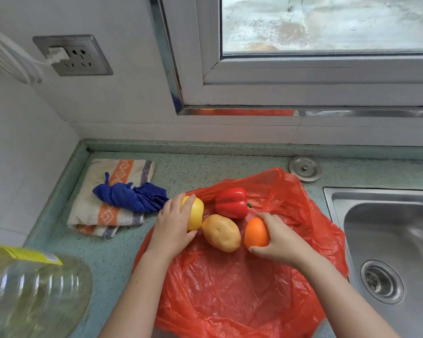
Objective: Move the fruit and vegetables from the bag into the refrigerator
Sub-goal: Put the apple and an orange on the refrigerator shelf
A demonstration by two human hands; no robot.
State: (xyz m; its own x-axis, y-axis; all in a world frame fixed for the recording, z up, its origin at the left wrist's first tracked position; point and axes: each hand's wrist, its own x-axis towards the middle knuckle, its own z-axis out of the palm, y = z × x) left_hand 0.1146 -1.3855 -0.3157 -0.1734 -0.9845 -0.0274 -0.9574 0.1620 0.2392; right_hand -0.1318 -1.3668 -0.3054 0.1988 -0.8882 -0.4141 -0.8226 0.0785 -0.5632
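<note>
Left hand (172, 224) grips a yellow fruit (195, 213), right hand (277, 242) grips an orange (255, 232), both on the spread red bag (230, 289) on the counter (122, 252). Between them lies a potato (221, 232); red pepper (231, 202) just beyond. Towel (108, 198) with blue cloth (132, 197) to the left, sink (388, 240) right, oil bottle (34, 293) near left.

1. No words, brand, number or sign can be read anywhere in the view.
2. The yellow label (31, 256) on the clear plastic bottle (34, 296) at the lower left is the only likely place for print, and it is too blurred to make out.
</note>
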